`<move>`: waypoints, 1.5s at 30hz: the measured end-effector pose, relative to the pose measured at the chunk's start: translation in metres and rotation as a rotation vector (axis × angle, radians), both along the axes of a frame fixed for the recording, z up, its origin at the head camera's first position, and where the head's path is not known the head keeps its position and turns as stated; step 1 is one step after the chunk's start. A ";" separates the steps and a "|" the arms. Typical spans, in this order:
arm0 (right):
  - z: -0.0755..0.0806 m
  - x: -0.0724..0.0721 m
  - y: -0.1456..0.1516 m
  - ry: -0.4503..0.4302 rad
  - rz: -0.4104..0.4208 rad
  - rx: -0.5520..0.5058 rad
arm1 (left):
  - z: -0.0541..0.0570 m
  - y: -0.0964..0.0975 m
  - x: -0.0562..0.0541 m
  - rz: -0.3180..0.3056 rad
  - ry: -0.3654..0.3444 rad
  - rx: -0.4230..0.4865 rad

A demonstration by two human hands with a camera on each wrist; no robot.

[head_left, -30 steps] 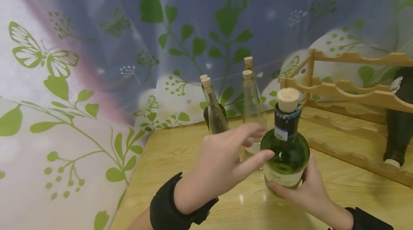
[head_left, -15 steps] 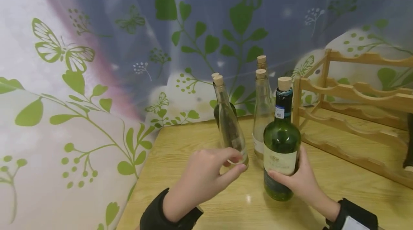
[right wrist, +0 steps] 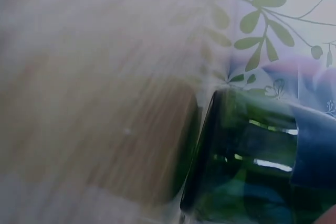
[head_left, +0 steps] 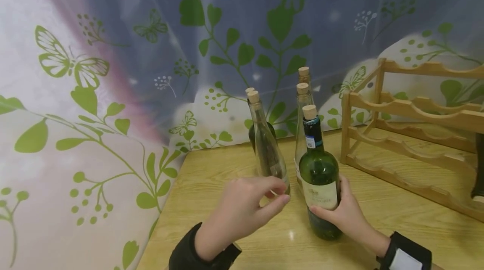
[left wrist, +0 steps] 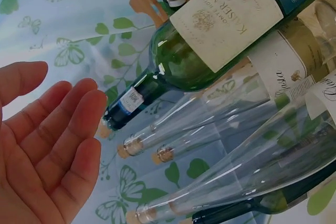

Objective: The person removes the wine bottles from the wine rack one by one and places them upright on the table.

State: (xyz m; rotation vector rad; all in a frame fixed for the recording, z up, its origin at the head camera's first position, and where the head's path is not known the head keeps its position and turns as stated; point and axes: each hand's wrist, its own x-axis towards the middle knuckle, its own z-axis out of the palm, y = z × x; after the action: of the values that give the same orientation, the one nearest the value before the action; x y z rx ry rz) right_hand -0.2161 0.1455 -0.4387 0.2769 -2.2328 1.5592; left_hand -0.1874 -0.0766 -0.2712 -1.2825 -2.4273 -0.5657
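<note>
In the head view my right hand [head_left: 349,209] grips a corked green wine bottle [head_left: 319,173] by its body, thumb across the cream label. The bottle leans slightly; its base is at or just above the wooden table, and I cannot tell which. My left hand [head_left: 242,202] hovers left of it, fingers loosely bent and holding nothing; the left wrist view shows its bare palm [left wrist: 42,156]. Behind the hands stand a clear corked bottle [head_left: 269,152] and another clear one [head_left: 303,101], partly hidden by the green bottle. The right wrist view shows the green bottle's base [right wrist: 241,156].
A wooden wine rack [head_left: 401,104] stands on the table [head_left: 211,169] at the right, with a dark bottle [head_left: 479,169] in it at the frame edge. Further back are a dark bottle [head_left: 252,137] and another corked neck [head_left: 303,77]. A patterned curtain [head_left: 227,30] hangs behind.
My right hand has lowered the green bottle and moved it left, in front of the clear bottle. My left hand has drawn away from the green bottle's neck. The head view has shifted.
</note>
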 end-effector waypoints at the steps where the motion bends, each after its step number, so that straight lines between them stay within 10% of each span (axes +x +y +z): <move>1: 0.000 0.000 0.001 -0.003 0.012 0.005 | 0.000 0.001 0.000 -0.008 -0.004 -0.002; 15: 0.015 0.003 0.012 -0.166 0.187 0.031 | -0.005 0.004 0.000 -0.081 -0.036 -0.037; 32: 0.018 0.013 0.028 -0.254 0.172 0.149 | -0.014 0.018 0.000 -0.120 -0.063 -0.061; 39: 0.029 0.029 0.053 -0.058 0.035 0.201 | -0.033 0.053 -0.010 -0.205 -0.153 -0.062; 45: 0.044 0.046 0.073 0.119 -0.004 0.171 | -0.048 0.089 -0.017 -0.238 -0.098 -0.102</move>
State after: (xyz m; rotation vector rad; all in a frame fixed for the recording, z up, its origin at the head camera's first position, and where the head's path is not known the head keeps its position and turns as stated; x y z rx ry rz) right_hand -0.1706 0.2185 -0.3945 0.4032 -2.2734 1.3158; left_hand -0.2044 0.0126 -0.3191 -1.6360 -2.4258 -0.5864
